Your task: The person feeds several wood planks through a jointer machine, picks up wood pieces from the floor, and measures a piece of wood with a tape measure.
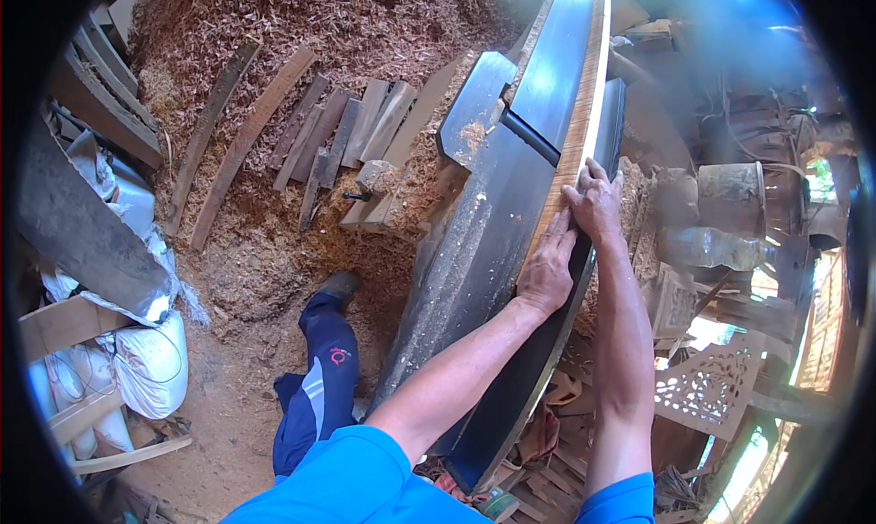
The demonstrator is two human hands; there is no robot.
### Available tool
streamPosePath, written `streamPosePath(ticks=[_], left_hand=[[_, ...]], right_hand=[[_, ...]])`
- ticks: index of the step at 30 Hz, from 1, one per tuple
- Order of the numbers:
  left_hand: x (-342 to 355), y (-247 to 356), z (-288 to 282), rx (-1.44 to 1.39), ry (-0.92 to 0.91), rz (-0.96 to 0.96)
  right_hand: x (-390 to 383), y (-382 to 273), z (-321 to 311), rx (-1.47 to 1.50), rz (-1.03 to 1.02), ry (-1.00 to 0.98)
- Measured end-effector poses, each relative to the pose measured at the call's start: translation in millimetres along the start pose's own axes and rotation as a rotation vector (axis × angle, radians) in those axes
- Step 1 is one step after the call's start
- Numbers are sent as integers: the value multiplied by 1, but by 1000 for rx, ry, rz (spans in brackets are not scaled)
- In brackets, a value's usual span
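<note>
A long wooden board [578,123] stands on edge on the metal bed [488,223] of a jointer planer, close along its dark fence [613,114]. My left hand [547,273] presses on the near part of the board, its fingers pointing forward along it. Farther up, my right hand [597,201] grips the board's top edge with bent fingers. The dark slot of the cutter [531,139] crosses the bed left of the board. The board's underside is hidden.
Several wood pieces [245,150] lie on a heap of shavings [319,22] at the left. A white sack [151,369] sits at the lower left. My leg [319,378] stands beside the machine. Right of it are a carved panel [716,383] and stacked wood.
</note>
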State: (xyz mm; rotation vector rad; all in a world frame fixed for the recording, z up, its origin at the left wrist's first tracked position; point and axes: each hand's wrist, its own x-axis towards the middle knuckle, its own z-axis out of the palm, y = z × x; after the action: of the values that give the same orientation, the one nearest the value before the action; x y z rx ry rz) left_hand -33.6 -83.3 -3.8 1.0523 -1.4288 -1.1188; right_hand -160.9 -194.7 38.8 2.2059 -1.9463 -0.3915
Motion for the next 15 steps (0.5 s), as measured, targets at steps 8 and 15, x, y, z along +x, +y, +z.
streamPosePath(ticks=[8,15], left_hand=[[14,-3,6,3,-8,-17],[27,-6,10,-16,44,10]], right_hand=[[15,4,-2,-22,8,9],[26,5,-6,25,31,5]])
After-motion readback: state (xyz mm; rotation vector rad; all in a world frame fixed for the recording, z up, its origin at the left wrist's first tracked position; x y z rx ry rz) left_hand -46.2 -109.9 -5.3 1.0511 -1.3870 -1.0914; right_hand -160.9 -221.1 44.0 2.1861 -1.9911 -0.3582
